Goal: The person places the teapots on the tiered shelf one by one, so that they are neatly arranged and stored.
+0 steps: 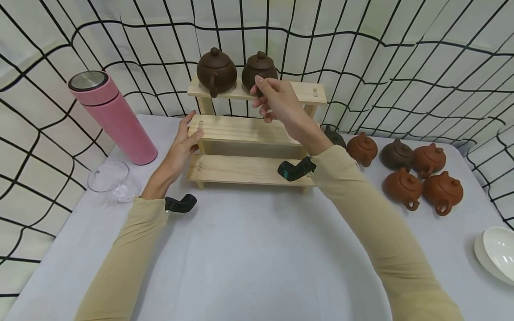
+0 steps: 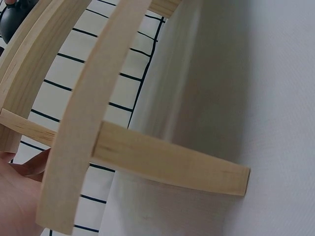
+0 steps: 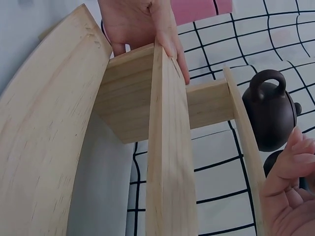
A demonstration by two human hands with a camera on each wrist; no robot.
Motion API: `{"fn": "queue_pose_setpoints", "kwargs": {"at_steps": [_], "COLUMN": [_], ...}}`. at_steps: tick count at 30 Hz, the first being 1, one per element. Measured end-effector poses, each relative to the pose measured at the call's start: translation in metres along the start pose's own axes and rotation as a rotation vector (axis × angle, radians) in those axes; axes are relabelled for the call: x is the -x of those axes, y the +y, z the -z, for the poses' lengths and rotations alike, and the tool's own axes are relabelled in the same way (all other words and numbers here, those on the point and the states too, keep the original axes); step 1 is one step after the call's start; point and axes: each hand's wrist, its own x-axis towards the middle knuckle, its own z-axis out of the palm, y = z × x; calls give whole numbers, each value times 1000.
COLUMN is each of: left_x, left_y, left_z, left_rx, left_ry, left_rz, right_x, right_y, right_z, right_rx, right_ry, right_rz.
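A three-tier wooden rack stands at the back of the table. My left hand holds the left end of its middle shelf, thumb over the top board; the right wrist view shows this hand from the other side. Two dark brown teapots are on the top shelf. The left teapot has its looped handle towards me. At the right teapot, my right hand pinches with thumb and forefinger where the handle is, covering it. In the right wrist view the curled fingers partly hide that pot.
Several reddish-brown teapots and dark ones stand right of the rack. A white bowl sits at the right edge. At left are a pink flask and a clear glass vessel. Black wire mesh encloses the back and sides.
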Motion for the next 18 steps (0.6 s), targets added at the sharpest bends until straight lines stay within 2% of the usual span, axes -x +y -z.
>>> {"fn": "queue_pose_setpoints", "kwargs": {"at_steps": [5,9,13,18], "left_x": [0,0,0,0], "left_y": [0,0,0,1], "left_z": [0,0,-1,-1], "left_rx": [7,6,0,-3], "left_ry": [-6,-9,-12,-8], "left_rz": [0,7,14,10], "right_x": [2,11,33,70], "right_y": [2,7,15,24], "right_z": [-1,0,9,30], "right_rx": [-29,-91,-154,-91], "right_ry": [8,6,21,39], "right_rz": [-3,3,-7,-14]}}
